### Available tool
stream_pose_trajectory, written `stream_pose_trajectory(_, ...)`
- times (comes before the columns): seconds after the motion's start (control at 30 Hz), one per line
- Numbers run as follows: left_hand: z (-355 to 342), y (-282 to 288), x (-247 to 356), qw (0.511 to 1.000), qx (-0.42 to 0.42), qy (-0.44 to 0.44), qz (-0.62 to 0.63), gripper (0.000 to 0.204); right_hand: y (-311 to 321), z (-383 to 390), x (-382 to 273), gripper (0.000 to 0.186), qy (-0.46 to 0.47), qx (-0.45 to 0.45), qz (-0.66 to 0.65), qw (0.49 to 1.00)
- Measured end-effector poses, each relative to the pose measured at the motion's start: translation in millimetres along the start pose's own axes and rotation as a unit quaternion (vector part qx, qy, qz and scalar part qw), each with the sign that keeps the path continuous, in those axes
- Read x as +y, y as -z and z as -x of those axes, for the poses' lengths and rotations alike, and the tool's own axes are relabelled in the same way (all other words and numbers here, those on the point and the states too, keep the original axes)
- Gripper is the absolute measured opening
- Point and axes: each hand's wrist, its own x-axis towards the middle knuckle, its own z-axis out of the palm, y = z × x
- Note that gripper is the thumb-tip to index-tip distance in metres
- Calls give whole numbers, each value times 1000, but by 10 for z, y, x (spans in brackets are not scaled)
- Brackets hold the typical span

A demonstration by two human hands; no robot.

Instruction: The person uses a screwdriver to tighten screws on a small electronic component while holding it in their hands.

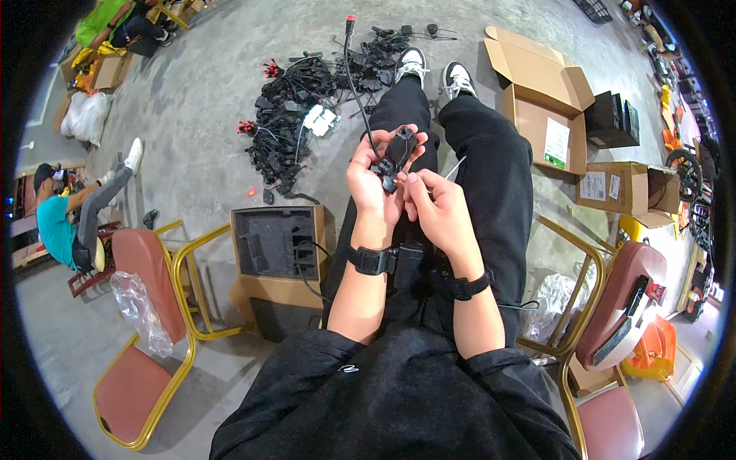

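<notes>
Above the lap (491, 199): left hand (370, 184) curls snugly round black corded device (399, 147)
Right hand (441, 205): fingertips pinch beside it; cannot tell on what

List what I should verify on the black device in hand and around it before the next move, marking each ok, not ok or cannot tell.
1. Black device supported by the left hand: ok.
2. Right hand at the device's lower end: ok; whether its fingers grip anything: cannot tell.
3. Red-tipped cable joined to the device: cannot tell, the left hand covers where it ends.
4. Pile of black cables and parts sorted: not ok, heaped together on the floor.
5. Open cardboard box on the right, lid raised: ok.
6. Black bands on the left wrist and right wrist: ok, both worn.
</notes>
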Motion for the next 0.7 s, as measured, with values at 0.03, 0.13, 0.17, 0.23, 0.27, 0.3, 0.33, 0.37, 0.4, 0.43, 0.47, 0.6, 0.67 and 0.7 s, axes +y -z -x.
stream_pose_trajectory(0.03, -2, 5, -3, 1000, 0, 0, 0, 26, -6, 1, 2, 23, 0, 0, 0, 1000)
stream_pose_trajectory(0.13, -9, 10, 7, 1000, -5, 0, 2, 25, -34, 0, 8, 21, 42, 17, 31, 999)
stream_pose_trajectory(0.17, -10, 5, 6, 1000, 3, 0, -2, 26, -41, 1, 12, 20, 67, 26, 57, 996)
stream_pose_trajectory(0.23, -13, 0, 9, 1000, 12, 0, -7, 26, -49, 4, 8, 19, 92, 34, 84, 992)
stream_pose_trajectory(0.27, -14, 0, 13, 1000, 14, 4, -12, 26, -49, 7, -4, 18, 103, 33, 91, 990)
stream_pose_trajectory(0.3, -15, 0, 17, 1000, 16, 8, -17, 26, -50, 10, -11, 17, 114, 32, 98, 988)
stream_pose_trajectory(0.33, -15, 0, 22, 1000, 16, 8, -17, 26, -51, 11, -10, 17, 114, 32, 99, 988)
stream_pose_trajectory(0.37, -16, 1, 27, 1000, 16, 11, -20, 27, -50, 12, -9, 16, 122, 35, 111, 986)
stream_pose_trajectory(0.4, -16, 2, 30, 1000, 16, 14, -23, 27, -49, 13, -6, 16, 130, 38, 124, 983)
stream_pose_trajectory(0.43, -18, 10, 30, 1000, 16, 14, -23, 27, -48, 12, 5, 16, 130, 38, 124, 983)
stream_pose_trajectory(0.47, -19, 21, 31, 999, 0, 19, -26, 28, -48, 8, 20, 17, 116, 40, 112, 986)
stream_pose_trajectory(0.6, -13, 31, 23, 999, -16, 24, -34, 29, -11, 1, -5, 23, 2, -1, 3, 1000)
stream_pose_trajectory(0.67, -12, 29, 32, 999, -18, 33, -7, 28, 13, -6, 28, 25, -7, -10, -14, 1000)
stream_pose_trajectory(0.7, -13, 27, 38, 999, -20, 41, 20, 28, 20, -8, 38, 28, -16, -19, -31, 999)
